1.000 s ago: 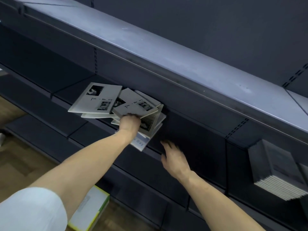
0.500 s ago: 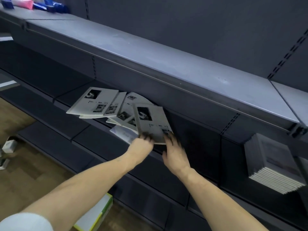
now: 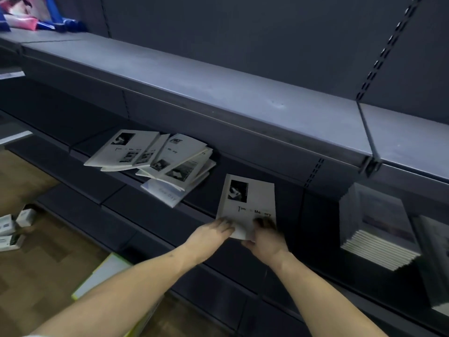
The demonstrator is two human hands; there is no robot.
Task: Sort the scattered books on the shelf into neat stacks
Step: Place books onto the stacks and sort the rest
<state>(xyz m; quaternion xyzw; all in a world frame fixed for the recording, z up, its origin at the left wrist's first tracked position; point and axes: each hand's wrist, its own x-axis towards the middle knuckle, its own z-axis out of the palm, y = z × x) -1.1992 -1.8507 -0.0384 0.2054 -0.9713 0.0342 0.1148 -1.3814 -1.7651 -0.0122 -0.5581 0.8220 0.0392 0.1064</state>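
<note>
While my left hand [image 3: 211,233] and right hand [image 3: 263,242] pinch the book's [image 3: 247,203] near edge | book flat on shelf [image 3: 286,210], apart from scattered pile [image 3: 155,159] | squared to seed a neat stack

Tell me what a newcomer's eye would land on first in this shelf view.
First, the pale book held at its near edge by the left hand and right hand, alone on the dark middle shelf. Left of it sprawls a messy pile of similar books. At the far right, a neat stack stands apart.
</note>
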